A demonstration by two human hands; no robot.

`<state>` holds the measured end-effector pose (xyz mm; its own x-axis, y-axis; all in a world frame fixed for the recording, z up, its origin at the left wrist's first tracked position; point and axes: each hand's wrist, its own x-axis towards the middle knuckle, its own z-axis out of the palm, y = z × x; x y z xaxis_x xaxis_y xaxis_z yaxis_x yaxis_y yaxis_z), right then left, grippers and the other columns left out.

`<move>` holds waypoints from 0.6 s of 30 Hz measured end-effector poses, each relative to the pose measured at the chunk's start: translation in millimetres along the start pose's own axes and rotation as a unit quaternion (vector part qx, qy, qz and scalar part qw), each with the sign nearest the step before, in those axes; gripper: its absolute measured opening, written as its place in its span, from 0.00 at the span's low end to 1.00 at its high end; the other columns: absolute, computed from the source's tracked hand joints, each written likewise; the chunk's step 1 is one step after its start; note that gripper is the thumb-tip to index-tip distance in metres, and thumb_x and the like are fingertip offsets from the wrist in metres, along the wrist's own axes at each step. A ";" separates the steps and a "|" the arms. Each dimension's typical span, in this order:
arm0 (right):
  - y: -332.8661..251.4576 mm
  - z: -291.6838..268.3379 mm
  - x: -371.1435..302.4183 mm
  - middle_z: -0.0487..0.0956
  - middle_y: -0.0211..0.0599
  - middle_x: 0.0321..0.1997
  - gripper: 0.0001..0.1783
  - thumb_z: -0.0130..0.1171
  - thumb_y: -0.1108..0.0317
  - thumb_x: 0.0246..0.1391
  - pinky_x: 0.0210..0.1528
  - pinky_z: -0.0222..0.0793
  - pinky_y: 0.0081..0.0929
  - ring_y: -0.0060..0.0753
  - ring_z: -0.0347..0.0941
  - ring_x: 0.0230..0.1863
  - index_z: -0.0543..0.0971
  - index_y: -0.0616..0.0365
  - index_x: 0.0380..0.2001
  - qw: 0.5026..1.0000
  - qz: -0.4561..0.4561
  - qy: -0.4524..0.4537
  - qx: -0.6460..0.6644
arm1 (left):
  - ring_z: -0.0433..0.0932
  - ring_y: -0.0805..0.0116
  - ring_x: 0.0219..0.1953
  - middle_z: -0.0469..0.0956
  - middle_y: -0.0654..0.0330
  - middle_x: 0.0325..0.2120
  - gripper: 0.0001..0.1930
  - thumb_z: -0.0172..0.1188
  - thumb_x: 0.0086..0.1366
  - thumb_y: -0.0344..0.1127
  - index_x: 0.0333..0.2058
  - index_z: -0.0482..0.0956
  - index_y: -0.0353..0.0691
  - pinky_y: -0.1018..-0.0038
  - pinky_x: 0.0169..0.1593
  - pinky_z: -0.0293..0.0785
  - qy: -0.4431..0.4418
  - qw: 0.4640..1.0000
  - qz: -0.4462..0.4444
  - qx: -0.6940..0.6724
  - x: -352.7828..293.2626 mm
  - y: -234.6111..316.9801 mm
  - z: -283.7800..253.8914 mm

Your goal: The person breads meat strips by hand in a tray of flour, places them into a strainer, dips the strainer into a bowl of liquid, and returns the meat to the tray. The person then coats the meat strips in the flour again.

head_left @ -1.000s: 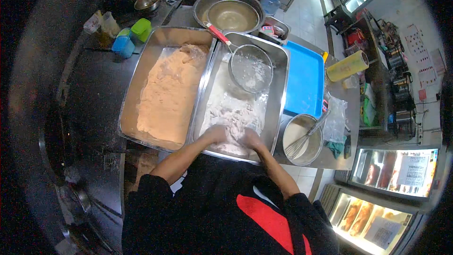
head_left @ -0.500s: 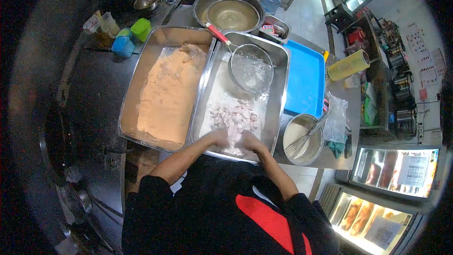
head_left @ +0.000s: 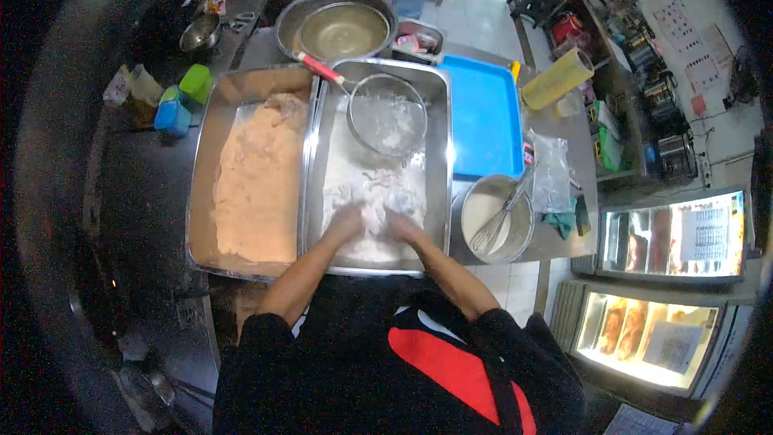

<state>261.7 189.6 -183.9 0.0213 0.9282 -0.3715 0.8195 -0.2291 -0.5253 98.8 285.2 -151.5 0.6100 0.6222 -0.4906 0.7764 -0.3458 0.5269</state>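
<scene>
Both my hands are in a deep steel pan [head_left: 440,221] of white flour [head_left: 372,251]. My left hand [head_left: 347,216] and my right hand [head_left: 398,216] face each other a little apart, dusted white. Their fingers are blurred and partly covered by flour, so their grip is unclear. Flour-coated pale strips, which look like meat [head_left: 378,180], lie at and just beyond my fingers. Further back in the same pan, a round mesh strainer [head_left: 390,125] holds some flour. Its red handle [head_left: 320,68] lies over the pan's far left corner.
To the left stands a pan of orange-tinted flour [head_left: 258,193]. A blue tray [head_left: 485,125] and a pot of pale batter [head_left: 483,213] with a whisk [head_left: 493,229] are on the right. Behind the pans sits a large steel bowl [head_left: 290,28] with another bowl of cloudy liquid inside.
My hands have shifted further into the pan, away from my body, and the pale strips are more covered by flour. The whole view has turned slightly, moving the table things leftward.
</scene>
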 end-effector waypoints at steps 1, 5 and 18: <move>-6.2 -6.7 2.0 0.75 0.55 0.49 0.44 0.66 0.46 0.40 0.51 0.68 0.37 0.48 0.72 0.49 0.67 0.62 0.57 0.999 -0.035 -0.014 -0.013 | 0.75 0.46 0.46 0.75 0.39 0.43 0.27 0.58 0.51 0.35 0.53 0.70 0.42 0.58 0.51 0.71 0.040 0.999 0.035 -0.004 -0.1 -28.3 19.4; -0.7 -48.6 -24.7 0.77 0.52 0.36 0.37 0.62 0.39 0.42 0.43 0.69 0.39 0.46 0.74 0.38 0.74 0.63 0.42 0.998 0.026 -0.054 0.020 | 0.78 0.48 0.42 0.78 0.43 0.38 0.18 0.58 0.50 0.39 0.41 0.79 0.38 0.58 0.47 0.73 -0.008 1.000 0.006 0.030 -18.8 -1.0 -8.1; -41.2 -97.9 -62.1 0.78 0.49 0.45 0.40 0.64 0.46 0.44 0.50 0.68 0.38 0.44 0.74 0.46 0.71 0.69 0.50 0.968 0.115 0.001 0.224 | 0.78 0.52 0.43 0.79 0.44 0.37 0.18 0.58 0.55 0.44 0.40 0.80 0.39 0.65 0.47 0.72 0.073 0.973 0.087 -0.200 -33.3 -22.5 -11.2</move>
<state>282.7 170.1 -64.3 0.1742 0.8381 -0.5169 0.4632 -0.5330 -0.7081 59.3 280.1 -139.3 0.6753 0.6817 -0.2815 0.5217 -0.1717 0.8357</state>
